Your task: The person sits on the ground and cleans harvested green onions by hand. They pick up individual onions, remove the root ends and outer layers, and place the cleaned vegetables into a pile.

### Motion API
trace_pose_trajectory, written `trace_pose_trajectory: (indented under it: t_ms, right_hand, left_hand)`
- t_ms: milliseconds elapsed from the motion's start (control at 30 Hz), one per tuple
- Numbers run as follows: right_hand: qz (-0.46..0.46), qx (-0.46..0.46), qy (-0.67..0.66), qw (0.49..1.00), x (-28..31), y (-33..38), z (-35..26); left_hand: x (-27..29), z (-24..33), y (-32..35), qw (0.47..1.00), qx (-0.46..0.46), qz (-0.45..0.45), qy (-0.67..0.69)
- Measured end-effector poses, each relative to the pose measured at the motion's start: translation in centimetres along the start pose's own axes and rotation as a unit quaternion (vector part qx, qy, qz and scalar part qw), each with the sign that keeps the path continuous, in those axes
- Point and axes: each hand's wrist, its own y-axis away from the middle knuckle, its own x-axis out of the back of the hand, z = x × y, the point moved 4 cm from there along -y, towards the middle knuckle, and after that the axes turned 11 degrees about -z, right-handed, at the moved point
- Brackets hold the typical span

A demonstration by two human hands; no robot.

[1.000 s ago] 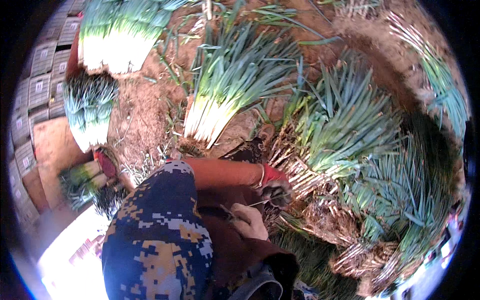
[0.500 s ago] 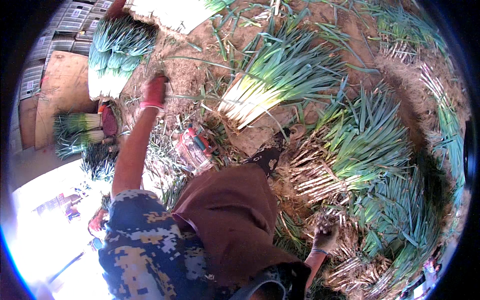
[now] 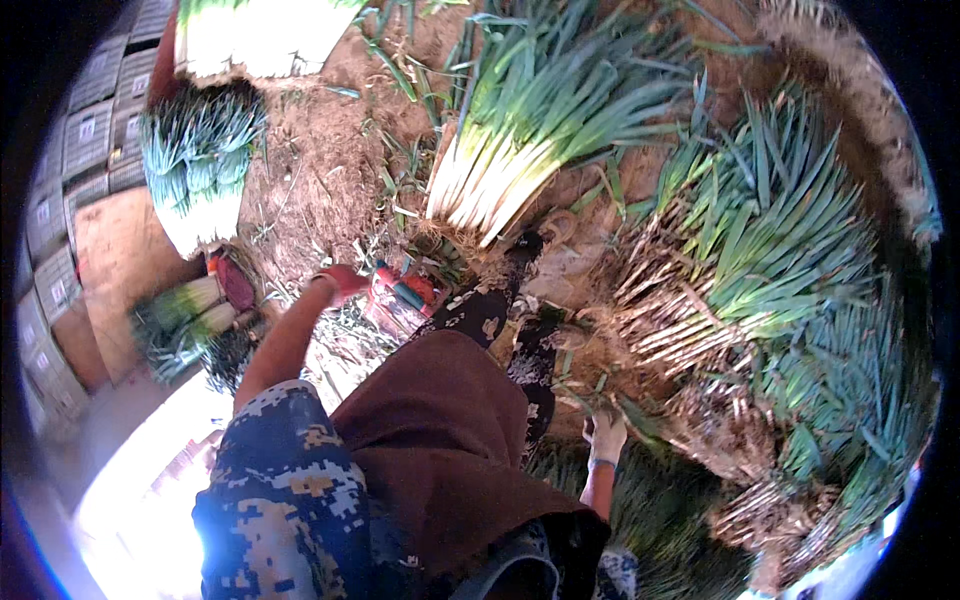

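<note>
My left hand (image 3: 345,284), in a red glove, reaches beside a red and teal tool-like thing (image 3: 405,290) lying on a low support among scraps; its fingers are too small to make out. Lower down, my right hand (image 3: 605,432), in a pale glove, hangs by loose green leaves with its fingers apart and nothing plainly in them. Ahead of my feet lies a spread bundle of peeled green onions (image 3: 500,175) with white stems. To the right is a heap of unpeeled green onions (image 3: 690,310), their stems brown with soil.
Tied green onions (image 3: 205,180) stand at the far left, with more white-stemmed bundles (image 3: 265,40) behind them. Stacked grey crates (image 3: 90,135) and a wooden board (image 3: 130,240) line the left side. Dark green leaves (image 3: 660,510) lie beside my right forearm. Leaf scraps litter the soil.
My left hand has come back toward me, down to the red and teal thing; the long leaf near it is gone from view. My right hand has left the soiled stems and moved up and left.
</note>
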Motion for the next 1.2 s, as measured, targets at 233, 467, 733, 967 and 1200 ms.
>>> trace_pose_trajectory:
  t_ms: [233, 467, 733, 967, 1200]
  right_hand:
    - [-0.056, 0.066, 0.372, 0.924, -8.9, -11.5, 2.4]
    - [-0.143, 0.079, 0.443, 0.882, -20.3, -23.0, 11.8]
    - [-0.291, 0.129, 0.459, 0.83, -34.3, -31.9, 22.3]
    - [-0.387, 0.087, 0.338, 0.853, -42.7, -34.7, 30.6]
    - [-0.398, 0.116, 0.354, 0.839, -36.9, -33.8, 29.1]
  left_hand:
    - [13.7, 26.0, -7.8, 0.895, -0.29, 0.137, 0.31]
    - [13.3, 37.5, -15.6, 0.806, -0.448, 0.339, -0.187]
    - [8.2, 41.7, -21.5, 0.91, -0.189, -0.043, 0.368]
    - [9.4, 42.0, -22.4, 0.824, -0.153, -0.022, 0.545]
    - [9.1, 46.6, -20.2, 0.838, -0.104, 0.038, 0.534]
